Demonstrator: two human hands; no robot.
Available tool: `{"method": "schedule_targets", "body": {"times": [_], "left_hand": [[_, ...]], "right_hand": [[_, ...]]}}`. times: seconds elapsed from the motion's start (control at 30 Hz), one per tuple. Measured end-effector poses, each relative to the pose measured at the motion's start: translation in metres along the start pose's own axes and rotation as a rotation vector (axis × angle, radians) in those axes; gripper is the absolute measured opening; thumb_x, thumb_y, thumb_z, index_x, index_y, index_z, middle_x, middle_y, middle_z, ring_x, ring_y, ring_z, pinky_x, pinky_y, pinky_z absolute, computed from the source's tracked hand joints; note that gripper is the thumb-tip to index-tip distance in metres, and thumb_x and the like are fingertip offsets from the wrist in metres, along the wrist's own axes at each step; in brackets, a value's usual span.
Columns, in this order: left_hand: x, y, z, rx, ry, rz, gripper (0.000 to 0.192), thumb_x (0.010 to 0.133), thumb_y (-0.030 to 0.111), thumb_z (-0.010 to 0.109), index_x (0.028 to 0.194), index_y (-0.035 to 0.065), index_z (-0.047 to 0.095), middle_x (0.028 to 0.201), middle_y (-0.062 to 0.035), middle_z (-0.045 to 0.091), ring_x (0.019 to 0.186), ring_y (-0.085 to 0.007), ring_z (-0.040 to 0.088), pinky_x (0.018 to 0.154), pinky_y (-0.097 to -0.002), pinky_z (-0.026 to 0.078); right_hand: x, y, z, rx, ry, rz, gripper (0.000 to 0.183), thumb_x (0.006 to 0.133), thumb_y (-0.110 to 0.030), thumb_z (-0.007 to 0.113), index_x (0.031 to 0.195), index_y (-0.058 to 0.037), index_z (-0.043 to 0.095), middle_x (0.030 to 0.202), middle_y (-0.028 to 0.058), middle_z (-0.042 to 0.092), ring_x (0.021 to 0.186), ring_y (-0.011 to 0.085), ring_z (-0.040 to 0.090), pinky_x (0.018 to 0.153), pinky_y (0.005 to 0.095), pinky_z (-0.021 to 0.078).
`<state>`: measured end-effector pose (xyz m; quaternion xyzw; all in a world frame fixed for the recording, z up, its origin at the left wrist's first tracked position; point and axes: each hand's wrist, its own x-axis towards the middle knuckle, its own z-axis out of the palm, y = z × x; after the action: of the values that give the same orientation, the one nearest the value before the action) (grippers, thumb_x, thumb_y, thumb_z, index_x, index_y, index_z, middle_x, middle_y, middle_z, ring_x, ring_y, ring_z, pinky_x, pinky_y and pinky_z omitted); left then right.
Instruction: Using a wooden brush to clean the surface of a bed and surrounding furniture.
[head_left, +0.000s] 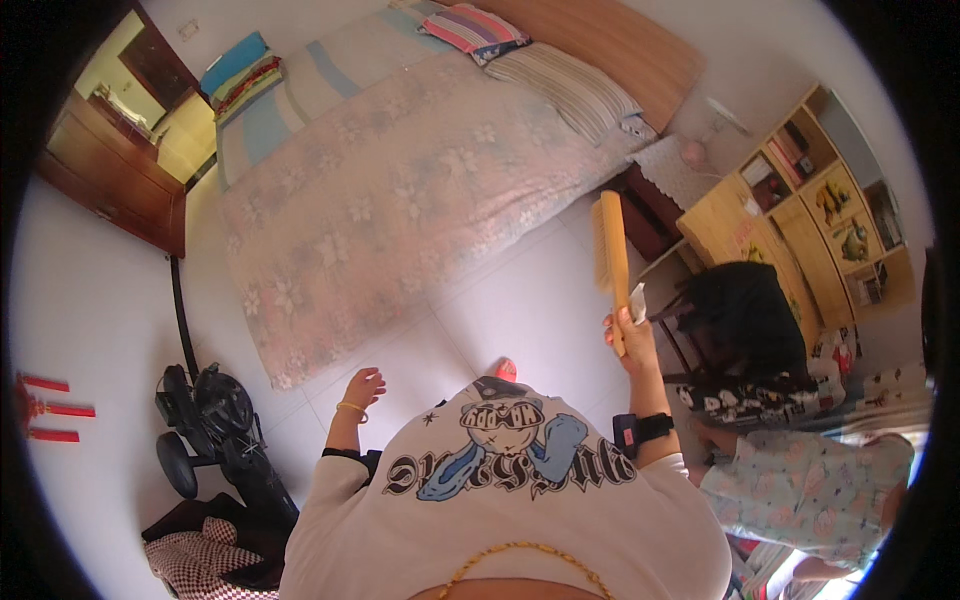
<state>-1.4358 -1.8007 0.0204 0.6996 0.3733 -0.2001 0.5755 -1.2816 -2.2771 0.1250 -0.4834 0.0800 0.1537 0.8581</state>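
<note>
In my right hand (636, 341) is a wooden bed brush (616, 247), gripped by its handle and held upright in the view, with its pale bristles facing left. A crumpled whitish piece (638, 303), perhaps paper or tissue, sticks out beside the handle above my fingers. My left hand (365, 387) hangs empty over the tiled floor, its fingers loosely apart. Ahead of both hands lies a bed with a pink floral bedspread (405, 202), somewhat wrinkled along its near side.
Pillows (570, 86) lie against the wooden headboard (607, 45). At right stand a chair draped in black (739, 319) and a wooden desk with shelves (795, 217). Another person in a patterned garment (802, 491) is at lower right. A black wheeled item (217, 420) stands left, below a brown door (120, 172).
</note>
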Motion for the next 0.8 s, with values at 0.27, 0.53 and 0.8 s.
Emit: {"method": "schedule_targets", "body": {"times": [0.27,0.53,0.8], "left_hand": [[0.054,0.080,0.024,0.130,-0.138,0.129,0.040,0.083,0.027,0.048,0.117,0.0093,0.039,0.094,-0.0075,0.058,0.079,-0.0152,0.057,0.064,-0.0287,0.044],[0.184,0.158,0.013,0.215,-0.184,0.093,0.036,0.082,0.026,0.049,0.114,0.0110,0.041,0.088,-0.0065,0.059,0.069,-0.0133,0.057,0.054,-0.0243,0.041],[0.345,0.264,0.033,0.333,-0.341,0.323,0.025,0.083,0.022,0.049,0.104,0.0099,0.046,0.077,-0.0050,0.057,0.058,-0.0121,0.054,0.046,-0.0245,0.039]], "right_hand": [[0.122,-0.009,-0.017,-0.786,0.137,0.231,0.026,0.072,-0.022,0.062,0.083,0.0004,0.056,0.060,0.0049,0.054,0.044,0.0104,0.049,0.040,0.0231,0.0416],[0.179,-0.075,-0.107,-1.505,0.571,-0.206,0.043,0.057,-0.031,0.070,0.091,-0.0067,0.059,0.080,0.0139,0.061,0.078,0.0294,0.058,0.070,0.0351,0.0464],[0.175,-0.173,-0.183,-1.934,1.012,-0.071,0.024,0.064,-0.020,0.060,0.085,-0.0098,0.055,0.074,0.0118,0.060,0.073,0.0283,0.059,0.061,0.0386,0.0465]]}}
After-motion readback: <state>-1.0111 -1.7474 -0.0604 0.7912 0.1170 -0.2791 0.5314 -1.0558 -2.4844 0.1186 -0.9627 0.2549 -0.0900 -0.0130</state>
